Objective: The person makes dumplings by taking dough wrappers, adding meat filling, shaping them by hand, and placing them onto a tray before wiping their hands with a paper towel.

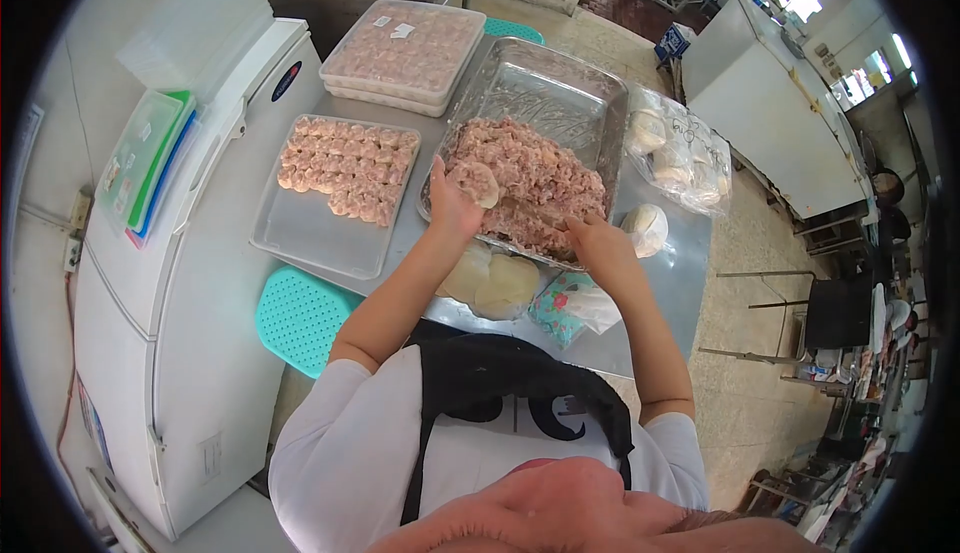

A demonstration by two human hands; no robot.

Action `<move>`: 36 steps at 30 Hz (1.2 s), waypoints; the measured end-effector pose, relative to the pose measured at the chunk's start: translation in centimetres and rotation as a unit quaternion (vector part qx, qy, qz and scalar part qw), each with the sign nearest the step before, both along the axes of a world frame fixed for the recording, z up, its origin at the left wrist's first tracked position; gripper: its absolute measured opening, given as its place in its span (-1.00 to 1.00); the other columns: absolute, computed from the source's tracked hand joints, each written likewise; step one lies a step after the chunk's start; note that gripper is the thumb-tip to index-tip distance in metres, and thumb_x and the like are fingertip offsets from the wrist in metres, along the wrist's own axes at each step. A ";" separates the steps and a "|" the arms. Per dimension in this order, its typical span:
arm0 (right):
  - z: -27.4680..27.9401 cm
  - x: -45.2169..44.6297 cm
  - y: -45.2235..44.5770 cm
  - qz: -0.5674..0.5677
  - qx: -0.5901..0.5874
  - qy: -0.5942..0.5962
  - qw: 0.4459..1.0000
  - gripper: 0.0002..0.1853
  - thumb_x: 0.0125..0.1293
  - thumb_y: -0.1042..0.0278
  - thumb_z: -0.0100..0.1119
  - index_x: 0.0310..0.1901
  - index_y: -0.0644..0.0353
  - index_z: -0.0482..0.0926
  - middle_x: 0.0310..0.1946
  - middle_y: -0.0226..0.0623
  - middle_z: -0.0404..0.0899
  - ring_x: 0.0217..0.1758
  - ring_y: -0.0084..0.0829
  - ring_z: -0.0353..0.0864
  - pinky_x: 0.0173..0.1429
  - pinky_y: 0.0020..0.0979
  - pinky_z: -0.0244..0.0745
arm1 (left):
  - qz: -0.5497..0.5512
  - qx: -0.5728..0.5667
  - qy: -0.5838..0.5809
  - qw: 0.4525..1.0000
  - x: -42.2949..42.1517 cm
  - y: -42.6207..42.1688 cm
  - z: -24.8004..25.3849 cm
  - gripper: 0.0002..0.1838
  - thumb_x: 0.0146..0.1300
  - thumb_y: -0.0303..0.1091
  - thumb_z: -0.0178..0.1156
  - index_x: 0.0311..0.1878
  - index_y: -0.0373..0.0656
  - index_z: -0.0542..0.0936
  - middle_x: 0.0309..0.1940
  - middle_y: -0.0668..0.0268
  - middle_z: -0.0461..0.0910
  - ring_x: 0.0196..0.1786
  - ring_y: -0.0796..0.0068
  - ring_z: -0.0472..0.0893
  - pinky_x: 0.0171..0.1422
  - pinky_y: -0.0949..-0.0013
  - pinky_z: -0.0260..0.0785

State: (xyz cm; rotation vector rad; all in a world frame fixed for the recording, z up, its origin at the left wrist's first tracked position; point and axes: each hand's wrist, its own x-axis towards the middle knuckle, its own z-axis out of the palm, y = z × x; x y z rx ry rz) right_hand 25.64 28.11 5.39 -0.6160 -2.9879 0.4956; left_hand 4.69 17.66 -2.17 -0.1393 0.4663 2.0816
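Observation:
My left hand [455, 205] holds a round dough wrapper [487, 189] with ground meat on it, over the near left side of a metal tray. My right hand [602, 250] is closed at the tray's near right edge, next to the meat. Whatever it grips is mostly hidden; a thin tool may reach into the meat. The metal tray [575, 61] holds a large heap of pinkish ground meat filling [530, 158]. Just below it lie loose round wrappers [505, 286]. On the left, a plastic tray [318, 240] carries rows of filled dumplings [345, 168].
Stacked lidded containers [405, 48] of dumplings stand at the back left. Bagged wrapper stacks [680, 158] and a single stack [647, 230] lie right of the metal tray. A floral tissue pack [562, 308] sits near the front edge. A turquoise stool [300, 318] and white freezer [215, 283] flank the table's left.

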 end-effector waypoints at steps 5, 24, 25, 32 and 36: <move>-1.1 -0.9 -0.4 0.014 0.023 0.026 0.999 -0.67 0.35 0.31 0.05 0.11 0.18 0.46 -0.34 -0.10 0.52 -0.27 -0.03 0.61 -0.22 -0.09 0.51 | -0.039 -0.046 0.003 0.998 1.4 -0.8 4.3 -0.20 0.36 0.33 -0.20 0.33 -0.24 0.31 0.34 0.06 0.32 0.36 0.04 0.33 0.43 -0.16 0.08; 4.8 3.3 1.5 -0.042 -0.052 0.020 0.998 -0.75 0.37 0.25 0.08 -0.05 0.18 0.59 -0.35 -0.06 0.58 -0.26 -0.02 0.61 -0.17 -0.13 0.47 | -0.080 -0.104 0.619 0.774 -4.2 -4.5 5.5 0.01 0.03 -0.52 0.37 0.52 -0.03 0.01 0.24 0.25 0.40 0.07 0.38 0.53 0.23 0.31 0.40; 6.1 3.1 1.0 -0.048 -0.081 0.049 0.994 -0.74 0.38 0.24 0.09 -0.04 0.22 0.59 -0.32 -0.05 0.60 -0.25 -0.02 0.62 -0.15 -0.15 0.47 | -0.046 -0.100 0.692 0.713 -4.0 -4.4 5.7 0.06 0.01 -0.51 0.39 0.53 -0.03 -0.03 0.26 0.27 0.39 0.08 0.40 0.52 0.26 0.32 0.37; 4.1 1.4 -2.8 0.030 -0.175 0.109 0.978 -0.67 0.40 0.21 0.11 0.01 0.30 0.58 -0.18 0.01 0.64 -0.14 -0.06 0.64 -0.03 -0.32 0.50 | -0.148 0.031 0.791 0.593 -2.7 -2.5 4.4 -0.32 -0.06 -0.36 0.45 0.21 -0.16 0.50 0.14 0.18 0.55 0.12 0.26 0.52 0.24 0.30 0.35; 1.2 1.8 1.4 0.059 -0.123 0.077 0.988 -0.69 0.36 0.21 0.13 0.02 0.21 0.59 -0.26 -0.08 0.62 -0.24 -0.02 0.63 -0.14 -0.24 0.52 | -0.146 -0.081 0.791 0.589 -2.8 -2.4 1.3 -0.43 -0.08 -0.30 0.46 0.07 -0.20 0.59 0.09 0.14 0.57 0.07 0.28 0.55 0.18 0.31 0.37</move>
